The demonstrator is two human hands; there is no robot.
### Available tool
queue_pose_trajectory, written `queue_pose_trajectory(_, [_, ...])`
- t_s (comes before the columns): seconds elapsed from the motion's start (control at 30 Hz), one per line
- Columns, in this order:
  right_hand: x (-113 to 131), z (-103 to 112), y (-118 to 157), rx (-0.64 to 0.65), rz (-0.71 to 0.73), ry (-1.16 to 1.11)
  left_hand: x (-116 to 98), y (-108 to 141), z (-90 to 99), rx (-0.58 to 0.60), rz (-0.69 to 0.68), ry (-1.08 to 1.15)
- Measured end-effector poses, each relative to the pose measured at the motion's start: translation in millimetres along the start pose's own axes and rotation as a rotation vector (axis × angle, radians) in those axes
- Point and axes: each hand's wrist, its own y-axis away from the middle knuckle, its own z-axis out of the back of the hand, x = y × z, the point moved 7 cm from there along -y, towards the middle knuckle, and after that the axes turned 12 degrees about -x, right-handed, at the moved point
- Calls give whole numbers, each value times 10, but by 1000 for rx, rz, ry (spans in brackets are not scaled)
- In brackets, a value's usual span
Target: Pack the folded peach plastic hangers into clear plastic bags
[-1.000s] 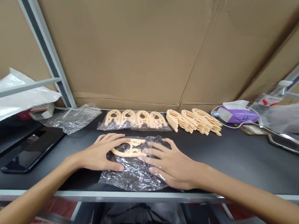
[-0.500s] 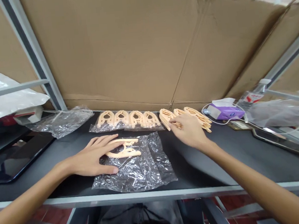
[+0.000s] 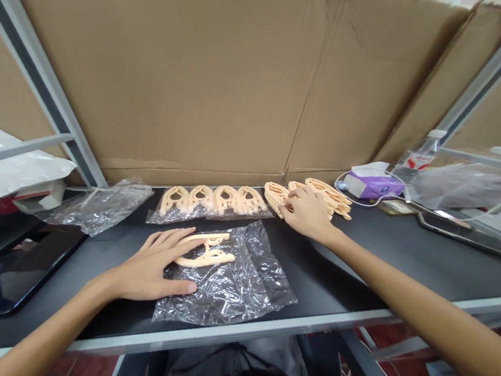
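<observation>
My left hand (image 3: 152,268) lies flat with its fingers spread over a cream folding hanger (image 3: 208,260) and a clear plastic bag (image 3: 243,295) near the table's front. At the back right, my right hand (image 3: 306,212) reaches into a row of loose cream hangers (image 3: 331,195), its fingers bent around part of them; its fingertips are partly hidden among the hangers. To the left of these, several more hangers (image 3: 201,198) lie in clear bags in a row along the back.
Crumpled clear bags (image 3: 101,205) and a black tablet (image 3: 27,262) lie at left. A purple tissue pack (image 3: 374,182), a bottle (image 3: 420,157), a white cable and a phone (image 3: 463,235) are at right. A cardboard sheet (image 3: 187,87) stands behind.
My right hand has shifted slightly left and its fingers sit further in among the loose hangers. The whole view has moved a little. My left hand stays on the hanger and bag.
</observation>
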Motion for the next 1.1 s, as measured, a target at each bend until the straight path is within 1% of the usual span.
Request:
queue_pose_trajectory(0.13, [-55,29,0,-55,-77,-53,-2,0,-10,23,17,-2])
queue_pose_trajectory(0.27, [-98,92,59,-145,-107,-161,-4,-1,-9,22,15,4])
queue_pose_trajectory(0.5, [-109,276,279,-277,-89,-363,-6,4,14,6,12,-1])
queue_pose_trajectory(0.7, [-153,561,588,-345,-40,-429,13,0,-5,16,21,-7])
queue_pose_trajectory(0.8, [-143,732,820,-330,-3,-440,39,-2,-16,3,17,-8])
queue_pose_trajectory(0.93, [-125,895,1171,-238,-23,-380,90,8,-27,-27,8,-14])
queue_pose_trajectory(1.03, [-169,949,1345,-162,-35,-287,110,14,-27,-51,-14,-10])
queue_pose_trajectory(1.1, [-269,919,1369,-87,-65,-258,115,15,-32,-53,-24,-10])
